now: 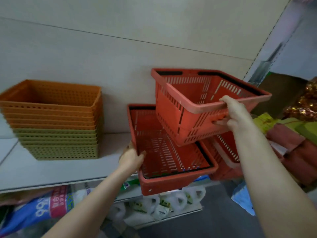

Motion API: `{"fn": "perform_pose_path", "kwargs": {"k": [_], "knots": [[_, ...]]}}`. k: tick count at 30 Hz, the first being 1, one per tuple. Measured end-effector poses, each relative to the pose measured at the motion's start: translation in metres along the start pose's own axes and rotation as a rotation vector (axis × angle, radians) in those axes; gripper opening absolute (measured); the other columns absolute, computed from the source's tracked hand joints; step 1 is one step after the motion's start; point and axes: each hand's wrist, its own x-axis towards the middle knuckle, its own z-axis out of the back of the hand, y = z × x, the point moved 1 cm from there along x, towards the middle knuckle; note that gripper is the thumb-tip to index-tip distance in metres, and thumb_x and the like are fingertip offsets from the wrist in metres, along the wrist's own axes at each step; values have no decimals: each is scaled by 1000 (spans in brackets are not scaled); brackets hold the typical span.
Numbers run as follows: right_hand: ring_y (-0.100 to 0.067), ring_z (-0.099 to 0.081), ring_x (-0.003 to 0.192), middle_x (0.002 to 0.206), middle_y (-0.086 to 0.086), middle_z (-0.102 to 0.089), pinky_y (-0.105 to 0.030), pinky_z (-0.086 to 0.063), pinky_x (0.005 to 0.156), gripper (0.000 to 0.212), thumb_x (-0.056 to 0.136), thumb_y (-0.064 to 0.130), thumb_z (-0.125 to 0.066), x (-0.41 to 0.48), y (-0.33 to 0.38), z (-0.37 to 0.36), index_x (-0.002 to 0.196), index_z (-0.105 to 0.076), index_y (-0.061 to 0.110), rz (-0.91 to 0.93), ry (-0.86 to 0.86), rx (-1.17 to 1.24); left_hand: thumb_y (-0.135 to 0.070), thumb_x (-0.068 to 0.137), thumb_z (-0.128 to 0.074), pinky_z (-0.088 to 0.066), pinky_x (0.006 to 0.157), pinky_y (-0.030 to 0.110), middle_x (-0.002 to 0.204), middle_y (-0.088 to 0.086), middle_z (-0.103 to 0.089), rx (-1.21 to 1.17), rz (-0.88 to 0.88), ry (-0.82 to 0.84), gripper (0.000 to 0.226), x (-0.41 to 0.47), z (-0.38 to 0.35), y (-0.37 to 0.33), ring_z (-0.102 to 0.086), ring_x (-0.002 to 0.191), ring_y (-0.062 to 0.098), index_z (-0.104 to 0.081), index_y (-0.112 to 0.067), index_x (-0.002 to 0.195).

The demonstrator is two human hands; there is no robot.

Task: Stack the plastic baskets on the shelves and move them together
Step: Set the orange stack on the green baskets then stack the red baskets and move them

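- The right hand (237, 117) grips the near rim of the upper red basket (197, 107), thumb over the top edge and fingers (218, 121) curled into the slotted wall; that pinch on one side probably explains why the basket hangs tilted, its base dipping toward the basket below
- The left hand (132, 156) is closed on the left rim of the lower red basket (168, 152), thumb inside and the other fingers hidden behind the wall; this looks like a steadying hold, so the basket stays put while the other is dropped in
- The lower basket overhangs the front edge of the shelf (51, 169), seemingly drawn out to give a clear opening from above
- The upper basket sits above and slightly right of the lower, its bottom corner just over the open mouth, not yet nested
- Another red basket (226, 152) shows behind the right forearm, partly hidden
- To the left, well apart, a nested stack of orange baskets (51, 103) rests on green baskets (60, 145), against the back wall
- Bagged goods (51, 203) fill the shelf beneath
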Motion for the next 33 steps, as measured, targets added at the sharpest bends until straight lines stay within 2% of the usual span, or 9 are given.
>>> {"fn": "perform_pose_path", "kwargs": {"k": [3,6,12,15,20,26,28,31,33], "knots": [[-24,-63,68,91,-14,-58,-50,-59,64,6,84,16,-60,4,2,16,85,-55,13,19,28,18,-33,89,-58,-54,87,41,111,10,-70,-103,40,-31,42,-13,-4,-1,-66,99,33,-51,-20,129],[-20,-54,51,66,-9,-47,-40,-58,49,8,81,12,-59,4,-12,42,77,-53,9,22,53,94,-21,87,-63,-55,84,41,101,4,-70,-275,50,-86,40,-21,0,2,-67,93,28,-58,-20,127],[-7,-57,33,38,4,-59,-16,-46,36,21,88,-4,-54,-7,-16,70,73,-60,9,169,90,138,-15,97,-53,-54,75,35,101,10,-67,-719,189,-41,32,-16,22,7,-64,87,23,-57,-14,129],[-10,-62,37,47,1,-67,-21,-53,41,18,88,-5,-58,-10,-16,68,81,-67,10,235,187,86,-29,100,-48,-52,71,36,101,10,-69,-816,230,59,27,-16,30,15,-64,88,23,-64,-12,113],[-16,-65,42,56,-5,-72,-29,-58,47,20,87,-6,-57,-8,-23,37,89,-72,7,245,322,-63,-38,99,-47,-47,98,58,105,19,-74,-919,260,93,38,-15,41,28,-63,108,40,-75,-12,99],[-20,-64,41,51,-9,-68,-27,-55,45,11,87,-5,-60,20,-61,16,91,-69,-7,123,284,-287,-72,89,-28,-45,100,49,111,11,-71,-937,272,168,70,-22,47,19,-62,108,30,-71,-19,104],[-24,-69,54,63,-12,-72,-31,-59,58,15,90,-4,-57,24,-86,8,99,-68,-9,105,322,-368,-76,86,-27,-44,102,48,112,14,-71,-946,276,170,78,-21,49,16,-61,112,32,-72,-15,106],[-33,-68,99,110,-17,-72,-37,-51,91,31,93,4,-58,27,-120,-4,123,-63,-3,199,319,-662,-75,86,-29,-46,101,45,114,13,-69,-883,262,227,79,-18,51,9,-61,112,31,-69,-14,115],[-33,-63,113,124,-17,-67,-35,-46,92,37,94,9,-55,27,-131,-10,131,-59,8,255,279,-773,-63,93,-36,-51,89,39,105,7,-70,-786,234,238,62,-22,51,1,-64,102,25,-68,-15,114]]}}
